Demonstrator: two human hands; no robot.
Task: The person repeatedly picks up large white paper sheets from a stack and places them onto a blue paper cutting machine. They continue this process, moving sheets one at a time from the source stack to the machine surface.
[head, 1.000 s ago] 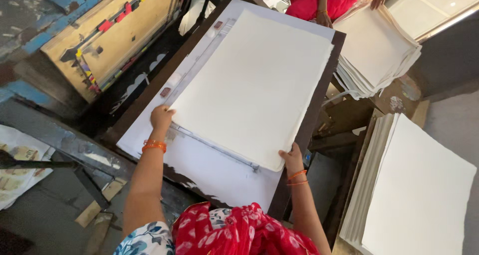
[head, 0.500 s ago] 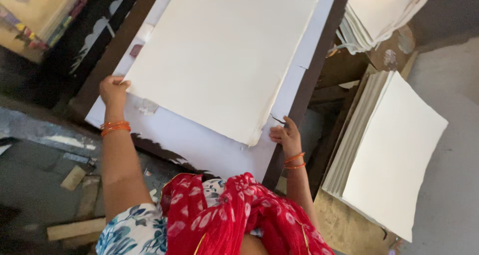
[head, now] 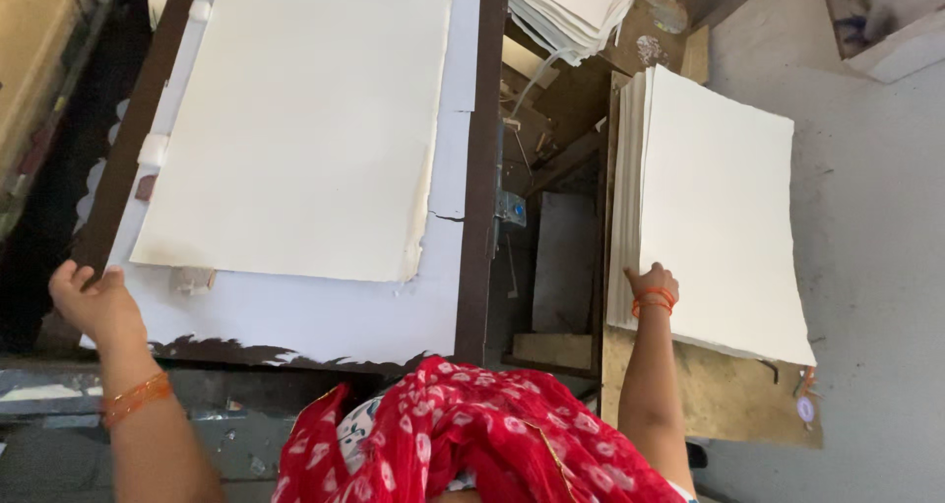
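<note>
Cream paper stack lies right — thick, flat, ragged-edged. Right hand rests on its near-left corner, fingers curled together. Left hand grips the counter edge, fingers clamped.

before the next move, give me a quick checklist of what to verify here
1. Right hand on the near edge of the paper stack: ok, fingers lie on the top sheet.
2. Single sheet gripped: cannot tell, the fingers hide the edge.
3. Left hand away from the laid sheet: ok, it rests at the near left corner of the table.
4. Laid sheet flat: ok, no folds show.
5. White underlay sound: not ok, its right edge is torn.
6. Stack squared: ok, the edges line up.
</note>
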